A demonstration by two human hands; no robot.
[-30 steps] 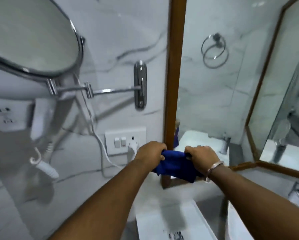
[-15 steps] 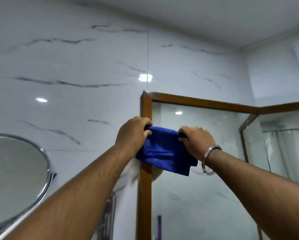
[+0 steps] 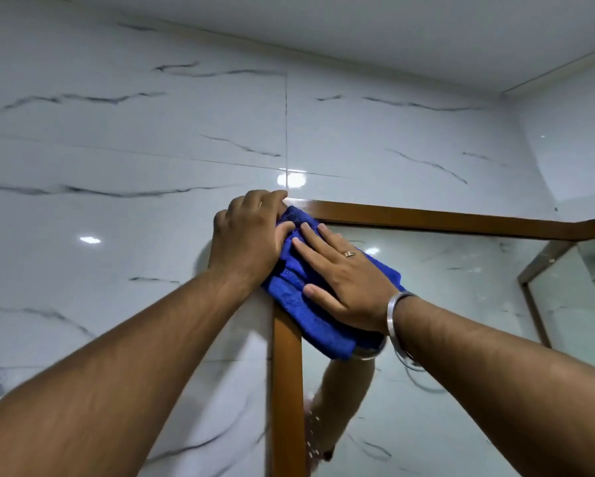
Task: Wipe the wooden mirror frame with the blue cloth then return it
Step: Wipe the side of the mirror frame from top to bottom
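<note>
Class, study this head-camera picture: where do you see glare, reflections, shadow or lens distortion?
Head view: bright glare spots sit on the glossy wall tile; the mirror reflects a forearm below the blue cloth; a soft shadow falls beside the left hand; the wide lens makes both forearms loom large, and the right hand looks sharp.

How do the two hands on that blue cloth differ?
The left hand is curled, gripping the blue cloth at the wooden frame's top corner; the right hand lies flat with fingers spread. The right hand wears a ring and a wrist bangle; the left hand shows neither. Both press the cloth against the mirror.
</note>
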